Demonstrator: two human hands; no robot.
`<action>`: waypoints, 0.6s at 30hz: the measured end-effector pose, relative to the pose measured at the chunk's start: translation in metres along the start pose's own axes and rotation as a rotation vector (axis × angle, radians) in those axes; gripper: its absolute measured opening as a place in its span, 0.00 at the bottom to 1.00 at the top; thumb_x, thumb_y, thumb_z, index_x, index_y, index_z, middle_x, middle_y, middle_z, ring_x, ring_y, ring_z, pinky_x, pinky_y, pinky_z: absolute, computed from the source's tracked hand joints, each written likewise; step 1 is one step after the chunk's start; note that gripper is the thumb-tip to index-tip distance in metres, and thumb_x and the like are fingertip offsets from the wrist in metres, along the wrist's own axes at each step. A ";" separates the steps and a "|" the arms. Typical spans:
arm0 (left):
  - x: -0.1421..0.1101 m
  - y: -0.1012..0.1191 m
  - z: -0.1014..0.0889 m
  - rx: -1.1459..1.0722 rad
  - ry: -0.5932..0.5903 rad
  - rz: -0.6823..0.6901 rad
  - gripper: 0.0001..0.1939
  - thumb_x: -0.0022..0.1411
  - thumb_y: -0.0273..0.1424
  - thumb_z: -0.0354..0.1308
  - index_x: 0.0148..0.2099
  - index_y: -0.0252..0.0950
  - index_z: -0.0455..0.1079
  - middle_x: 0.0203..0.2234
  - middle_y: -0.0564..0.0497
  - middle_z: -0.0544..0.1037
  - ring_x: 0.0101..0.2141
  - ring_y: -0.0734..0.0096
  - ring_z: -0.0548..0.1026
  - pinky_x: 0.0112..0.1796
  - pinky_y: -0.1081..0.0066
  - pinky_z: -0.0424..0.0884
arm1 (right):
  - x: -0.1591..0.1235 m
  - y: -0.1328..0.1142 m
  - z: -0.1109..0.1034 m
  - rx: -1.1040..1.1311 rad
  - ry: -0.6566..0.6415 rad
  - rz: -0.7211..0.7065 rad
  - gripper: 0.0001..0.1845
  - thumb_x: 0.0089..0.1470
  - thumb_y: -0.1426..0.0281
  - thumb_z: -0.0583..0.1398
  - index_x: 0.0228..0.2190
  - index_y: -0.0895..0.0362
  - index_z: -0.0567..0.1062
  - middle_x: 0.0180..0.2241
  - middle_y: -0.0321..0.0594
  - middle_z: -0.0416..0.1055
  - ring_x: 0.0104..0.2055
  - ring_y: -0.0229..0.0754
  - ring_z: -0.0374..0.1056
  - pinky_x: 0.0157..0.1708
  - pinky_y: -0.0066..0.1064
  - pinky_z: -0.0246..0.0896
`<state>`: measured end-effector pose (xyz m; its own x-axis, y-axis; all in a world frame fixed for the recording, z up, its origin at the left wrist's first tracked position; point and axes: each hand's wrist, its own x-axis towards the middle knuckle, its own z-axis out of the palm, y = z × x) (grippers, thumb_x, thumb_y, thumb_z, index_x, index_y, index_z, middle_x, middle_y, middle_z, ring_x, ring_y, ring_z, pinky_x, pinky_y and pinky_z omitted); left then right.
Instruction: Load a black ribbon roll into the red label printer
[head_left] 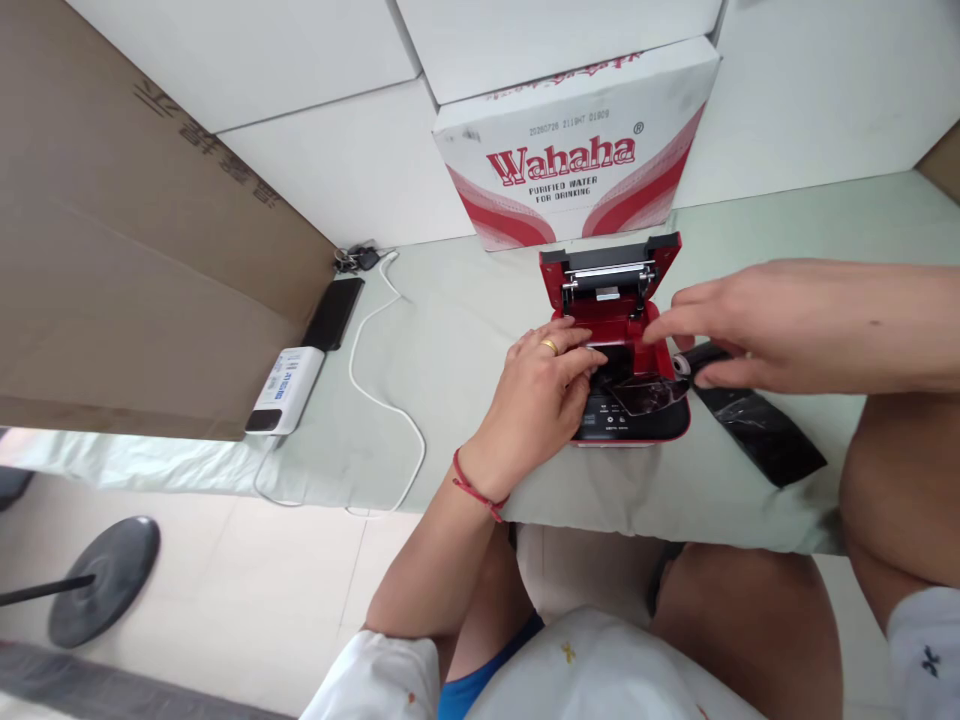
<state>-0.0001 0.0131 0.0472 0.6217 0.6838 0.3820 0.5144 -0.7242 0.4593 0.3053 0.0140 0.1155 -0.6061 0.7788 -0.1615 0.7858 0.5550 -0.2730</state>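
On the pale green cloth [450, 350], close before the seated person, a dark film strip [765, 430] lies loose beside a red printer [662, 362]. The left hand [551, 380] reaches into the printer, fingers bent; whether they pinch anything cannot be told. The right hand [750, 325] is over a small film roll [701, 356] just right of the printer, index finger stretched toward the printer's inside, thumb against the roll; how firmly it grips is hidden.

The work looks partway: the lid [551, 282] is up and film crosses the open body, but the roll is outside and the lid not yet shut. The control panel [634, 424] faces the person. The roll's long axis runs roughly sideways, its pale-cored end toward the printer; the strip slants toward the near right. The lid rises at the far side, before a Wahaha carton [577, 170].
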 end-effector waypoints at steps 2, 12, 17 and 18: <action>0.001 0.001 -0.001 -0.056 0.000 0.010 0.18 0.81 0.24 0.55 0.56 0.37 0.87 0.57 0.40 0.91 0.63 0.50 0.87 0.67 0.47 0.84 | -0.004 -0.009 -0.002 0.030 -0.101 0.009 0.29 0.58 0.59 0.68 0.61 0.36 0.83 0.50 0.38 0.86 0.41 0.52 0.80 0.38 0.44 0.67; 0.001 0.001 -0.001 -0.105 0.140 -0.177 0.12 0.79 0.27 0.59 0.54 0.40 0.84 0.57 0.42 0.90 0.62 0.54 0.86 0.66 0.52 0.82 | 0.030 -0.028 -0.010 0.008 0.196 -0.043 0.21 0.70 0.64 0.54 0.41 0.51 0.88 0.42 0.45 0.81 0.40 0.46 0.72 0.43 0.42 0.62; -0.001 0.000 -0.003 -0.123 0.178 -0.218 0.11 0.80 0.27 0.58 0.52 0.41 0.83 0.56 0.44 0.90 0.61 0.56 0.86 0.65 0.53 0.82 | 0.032 -0.032 -0.008 -0.030 0.274 0.079 0.18 0.67 0.62 0.56 0.41 0.47 0.87 0.43 0.39 0.83 0.42 0.49 0.74 0.46 0.43 0.63; -0.001 0.000 -0.003 -0.120 0.185 -0.223 0.11 0.80 0.27 0.58 0.52 0.41 0.83 0.56 0.44 0.90 0.61 0.56 0.86 0.65 0.53 0.82 | 0.031 -0.034 -0.007 -0.040 0.281 0.103 0.18 0.67 0.60 0.56 0.41 0.46 0.87 0.43 0.39 0.83 0.42 0.50 0.74 0.46 0.44 0.64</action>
<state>-0.0023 0.0124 0.0492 0.3778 0.8370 0.3959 0.5455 -0.5467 0.6353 0.2609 0.0214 0.1268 -0.4696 0.8789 0.0836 0.8489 0.4755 -0.2306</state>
